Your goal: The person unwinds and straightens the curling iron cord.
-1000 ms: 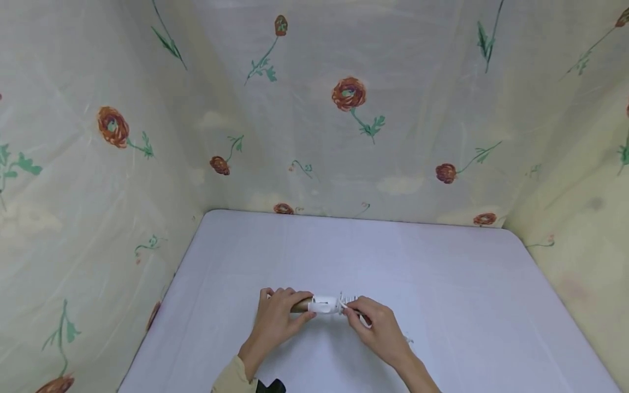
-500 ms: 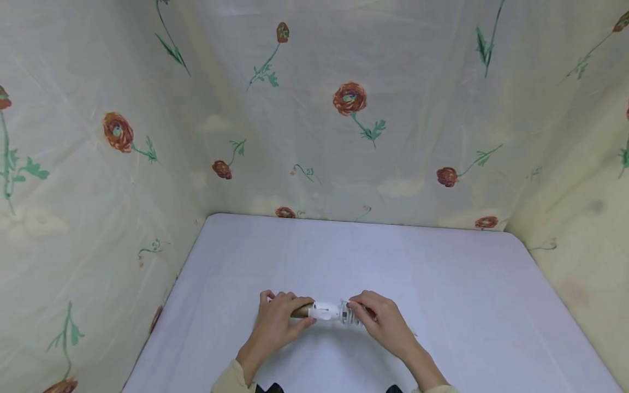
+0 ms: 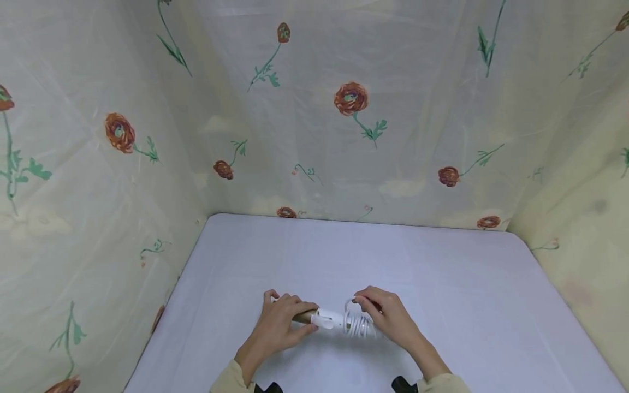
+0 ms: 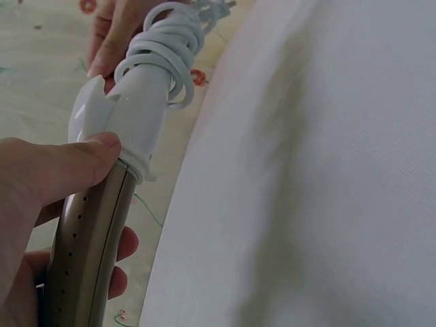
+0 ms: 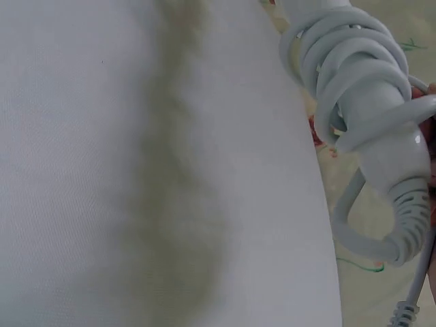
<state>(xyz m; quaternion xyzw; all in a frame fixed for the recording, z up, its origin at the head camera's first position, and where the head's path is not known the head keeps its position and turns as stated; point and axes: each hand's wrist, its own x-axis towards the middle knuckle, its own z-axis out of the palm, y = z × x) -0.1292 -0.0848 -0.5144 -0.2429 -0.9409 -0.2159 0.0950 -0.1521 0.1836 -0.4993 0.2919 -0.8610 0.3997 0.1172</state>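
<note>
Cord (image 3: 361,327) first. What changed?

Right hand (image 3: 390,316) is up and clear of the coil, thumb and forefinger pinching one strand above it. Half a second ago the fingertips sat closer in. Wraps look fuller and looser now; handle end of the iron (image 3: 325,318) seems to dip more.

Meaning?

My read: wrap work on the handle (image 4: 139,105) is partway. Winding or unwinding, can't call it.

Left hand (image 3: 281,323)?

Barely shifted. Curled round the brown barrel (image 4: 90,238), thumb at the handle's rim. Iron's held over the tabletop (image 3: 442,273), a bit left of midway between its side edges, well short of the far edge.

Blind spots?

Barrel's far end: behind the left hand in head view, cut off in left wrist view. Right hand's mostly out of its own wrist view, so the pinch call rests on head view. Plug-like bit (image 4: 216,9), top of left wrist view: too small to confirm. Tabletop's near edge is out of frame.
</note>
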